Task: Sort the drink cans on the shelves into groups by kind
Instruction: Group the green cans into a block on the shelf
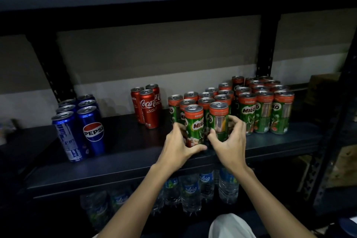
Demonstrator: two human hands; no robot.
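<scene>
1. My left hand [178, 146] curls around the front-left Milo can [194, 125], thumb across its base.
2. My right hand [229, 139] grips the front-right Milo can [218, 120] just beside it.
3. Both cans stand upright at the front of a Milo cluster [204, 98] on the dark shelf [125, 152].
4. Coca-Cola cans [147, 105] stand left of the cluster; Pepsi cans [79, 125] further left.

Pepsi cans [81, 125] are standing left on the shelf [135, 152], Coca-Cola cans [147, 105] sitting between, Milo cans [241, 106] crowding right; water bottles [193, 189] are standing below.
</scene>
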